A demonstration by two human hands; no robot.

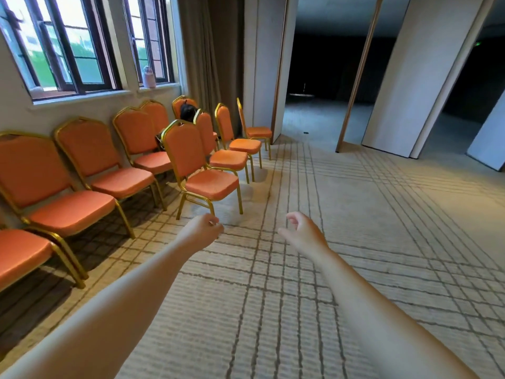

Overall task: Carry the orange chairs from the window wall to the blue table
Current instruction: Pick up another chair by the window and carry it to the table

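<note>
Evidently early: both hands, left (pixel 203 228) and right (pixel 302 231), are reaching out empty, each grip loosely apart; the chairs (pixel 199 165) are standing along the window wall (pixel 16 116), none carried. No blue desk showing.

Both bare arms reach forward over the patterned carpet (pixel 355 214), left hand (pixel 203 228) and right hand (pixel 303 231) empty with fingers loosely curled, near the closest orange chair (pixel 196 165) standing out from the window-wall row.

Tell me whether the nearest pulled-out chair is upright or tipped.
Upright: the chair stands on the carpet on its legs, seat level and empty.
</note>
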